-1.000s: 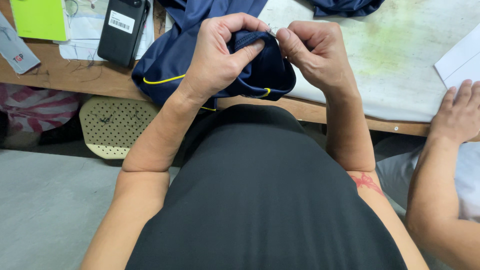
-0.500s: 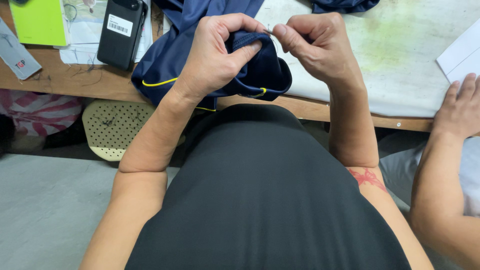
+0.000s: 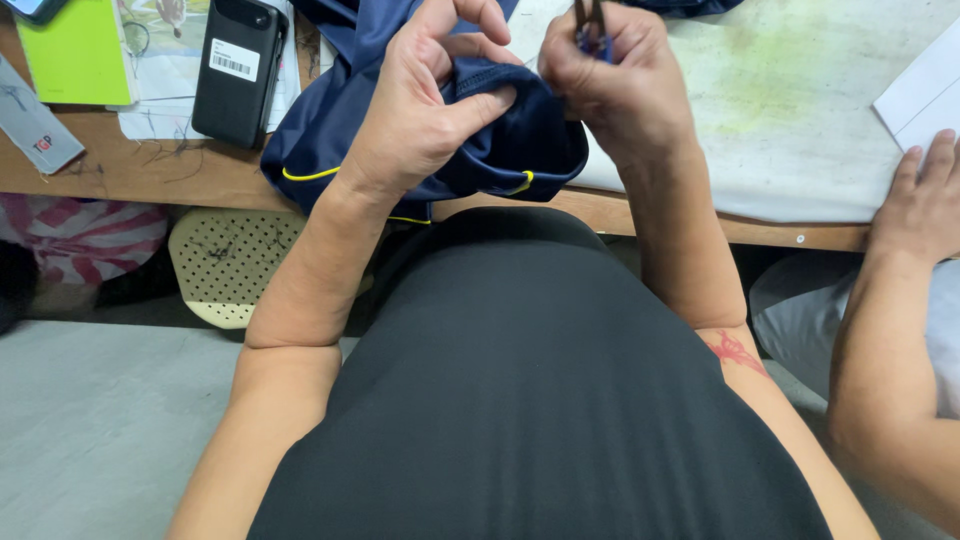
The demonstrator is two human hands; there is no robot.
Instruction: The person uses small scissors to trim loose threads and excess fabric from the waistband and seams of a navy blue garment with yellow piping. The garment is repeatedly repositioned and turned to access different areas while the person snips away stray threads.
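Note:
My left hand [image 3: 420, 100] grips a bunched fold of a navy blue garment with yellow piping [image 3: 500, 150] at the front edge of the wooden table [image 3: 130, 175]. My right hand [image 3: 610, 85] is closed around a small metal snipping tool [image 3: 590, 20] whose tips point up, held right beside the fold, thumb side against the cloth. The garment spreads back over the table between my forearms. My black-clad lap fills the lower part of the view.
A black phone [image 3: 238, 65] lies on papers to the left, next to a green notebook [image 3: 70, 50]. Pale cloth [image 3: 800, 110] covers the table's right. Another person's hand [image 3: 925, 200] rests at the right edge. A perforated cream stool seat [image 3: 225, 260] sits under the table.
Both hands have lifted and shifted slightly away from me with the garment. The right hand now shows the snipping tool sticking up from its fingers.

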